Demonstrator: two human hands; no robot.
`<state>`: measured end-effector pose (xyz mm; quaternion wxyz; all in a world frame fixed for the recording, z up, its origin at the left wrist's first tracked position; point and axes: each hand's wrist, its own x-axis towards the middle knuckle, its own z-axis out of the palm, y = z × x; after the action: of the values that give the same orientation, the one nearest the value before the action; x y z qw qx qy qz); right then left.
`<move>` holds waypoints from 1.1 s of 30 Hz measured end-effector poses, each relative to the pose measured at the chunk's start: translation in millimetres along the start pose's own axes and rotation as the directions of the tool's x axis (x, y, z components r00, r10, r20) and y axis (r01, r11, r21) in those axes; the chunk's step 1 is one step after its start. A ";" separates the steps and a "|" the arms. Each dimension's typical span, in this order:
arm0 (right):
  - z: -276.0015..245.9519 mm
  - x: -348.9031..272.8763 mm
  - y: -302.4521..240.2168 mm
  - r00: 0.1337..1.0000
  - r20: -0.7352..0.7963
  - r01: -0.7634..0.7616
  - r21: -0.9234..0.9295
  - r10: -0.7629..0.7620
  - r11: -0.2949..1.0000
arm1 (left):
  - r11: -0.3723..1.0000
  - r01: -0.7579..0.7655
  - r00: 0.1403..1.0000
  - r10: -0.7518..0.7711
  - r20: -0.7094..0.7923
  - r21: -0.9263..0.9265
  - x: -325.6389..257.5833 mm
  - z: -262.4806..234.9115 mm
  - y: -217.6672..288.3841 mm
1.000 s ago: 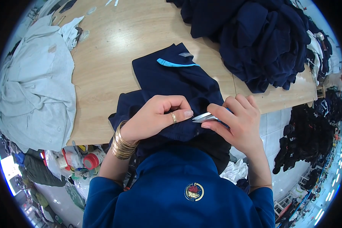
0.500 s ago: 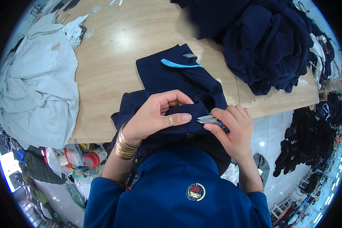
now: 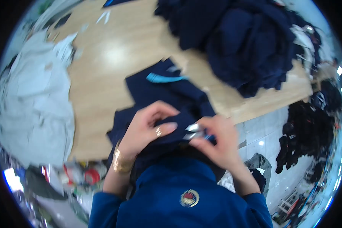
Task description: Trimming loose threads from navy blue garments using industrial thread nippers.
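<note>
A navy garment (image 3: 155, 91) with a light-blue strip (image 3: 165, 78) lies over the table's near edge, directly in front of me. My left hand (image 3: 146, 127) grips its near part, thumb on top and fingers curled, partly hidden by the cloth. Gold bangles and a ring show on that arm and hand. In my right hand (image 3: 218, 140) are small thread snips (image 3: 193, 131), their silvery blades apart and pointing left, close to the cloth by my left thumb. Blur hides whether the blades touch the fabric.
The wooden table (image 3: 98, 91) carries a large navy cloth pile (image 3: 250, 49) at the far right and a pale grey cloth (image 3: 36, 102) at the left. Dark garments (image 3: 304, 133) lie beyond the table at right. Below its left edge is a red-lidded container (image 3: 92, 176).
The snips' blades have spread wider. Both hands have shifted slightly left and down in the picture. The whole view has moved too, and it is now blurred.
</note>
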<state>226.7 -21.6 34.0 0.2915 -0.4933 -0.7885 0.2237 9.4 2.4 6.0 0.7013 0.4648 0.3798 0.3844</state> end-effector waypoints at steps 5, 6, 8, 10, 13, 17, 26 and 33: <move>35.3 1.7 3.6 0.997 -0.076 -0.001 0.168 0.014 0.986 | 1.000 -0.013 0.971 0.014 -0.240 0.005 -5.2 11.2 -11.1; 44.4 3.9 4.6 0.981 -0.194 0.058 0.248 -0.009 0.967 | 0.992 -0.060 0.957 0.090 -0.275 0.114 -6.4 16.1 -10.1; 47.2 7.5 5.6 0.973 -0.228 0.035 0.275 0.030 0.961 | 0.993 -0.120 0.937 0.117 -0.328 0.012 -2.7 23.1 -11.9; 54.0 4.8 10.8 0.954 -0.301 0.081 0.258 0.001 0.963 | 0.990 -0.141 0.933 0.124 -0.337 -0.027 -1.4 23.4 -16.6; 55.6 3.2 16.9 0.950 -0.308 0.118 0.192 -0.055 0.974 | 0.994 -0.094 0.945 0.072 -0.320 -0.052 4.3 18.4 -24.2; 34.7 5.2 14.6 0.963 -0.271 0.078 0.262 -0.004 0.962 | 0.990 -0.128 0.952 0.105 -0.287 -0.062 4.3 21.0 -23.7; 29.3 -4.4 23.0 0.983 -0.180 0.007 0.156 0.021 0.988 | 0.987 -0.135 0.944 0.155 -0.291 0.085 -0.7 28.6 -13.9; -12.4 -5.6 19.9 0.987 -0.064 -0.147 0.040 0.149 0.988 | 0.988 -0.153 0.974 0.155 -0.166 0.028 1.5 21.0 -5.8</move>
<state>249.9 -17.6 29.0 0.3087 -0.5523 -0.7356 0.2419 29.9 -5.5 6.1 0.6315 0.4639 0.4032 0.4726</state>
